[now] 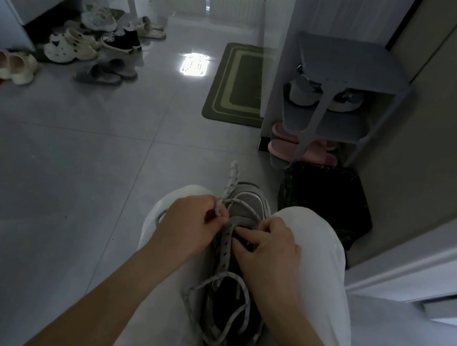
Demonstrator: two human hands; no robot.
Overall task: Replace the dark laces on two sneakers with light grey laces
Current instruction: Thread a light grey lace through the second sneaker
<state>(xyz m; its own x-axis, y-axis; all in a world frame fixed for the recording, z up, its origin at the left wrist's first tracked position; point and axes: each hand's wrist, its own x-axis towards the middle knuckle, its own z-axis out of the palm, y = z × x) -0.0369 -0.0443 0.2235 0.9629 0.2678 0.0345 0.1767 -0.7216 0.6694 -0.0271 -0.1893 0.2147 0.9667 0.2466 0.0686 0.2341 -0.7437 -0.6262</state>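
A grey sneaker (246,202) rests between my knees, toe pointing away from me. A light grey lace (225,307) runs through its front eyelets and lies in loose loops over the shoe's opening. My left hand (189,220) pinches one end of that lace beside the left eyelet row, and the end sticks up past the toe. My right hand (268,251) presses its fingertips on the tongue and right eyelets near the front. No dark lace or second sneaker of the pair can be made out.
I sit on a pale tiled floor in white trousers (320,247). A grey shoe rack (330,105) with slippers stands ahead on the right, a dark mat (328,197) below it. A green doormat (241,85) lies ahead. Several shoes (85,45) are scattered at the far left.
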